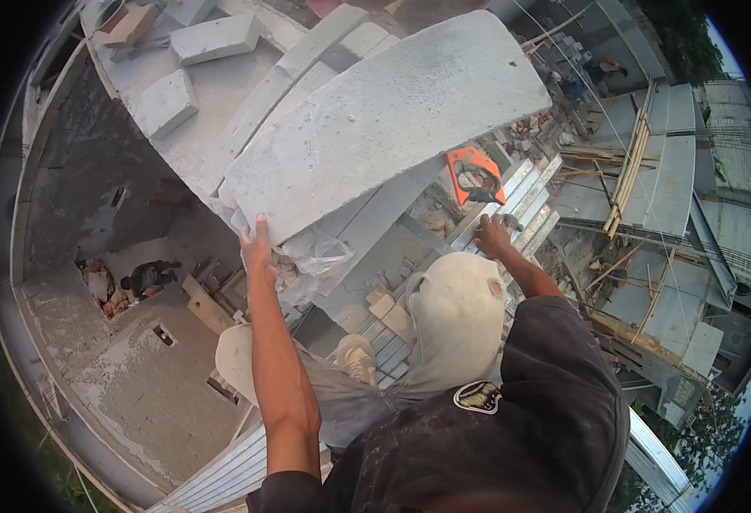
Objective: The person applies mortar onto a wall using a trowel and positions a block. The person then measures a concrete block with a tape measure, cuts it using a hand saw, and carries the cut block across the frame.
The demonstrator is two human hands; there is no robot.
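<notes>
A long pale-grey aerated concrete block (393, 120) lies tilted across the middle, its near end pointing at me. My left hand (257, 246) grips the corner of that end, with one finger raised along its face and the others at the edge. Beyond the block's right edge is a handsaw's orange-and-black handle (476, 177); its blade cannot be made out. Just below the handle my right hand (495, 237) is closed, apart from the saw, with a small dark-grey thing at its fingers that I cannot identify. Crumpled clear plastic (317, 255) sits beneath the block's near end.
More pale blocks (167, 104) lie on the ledge at the upper left. Metal planks (525, 192) run along the right, above a drop to lower roofs with bamboo poles (632, 162). At left, a deep walled space (136, 359) opens below. My shoe (357, 359) rests on metal planks.
</notes>
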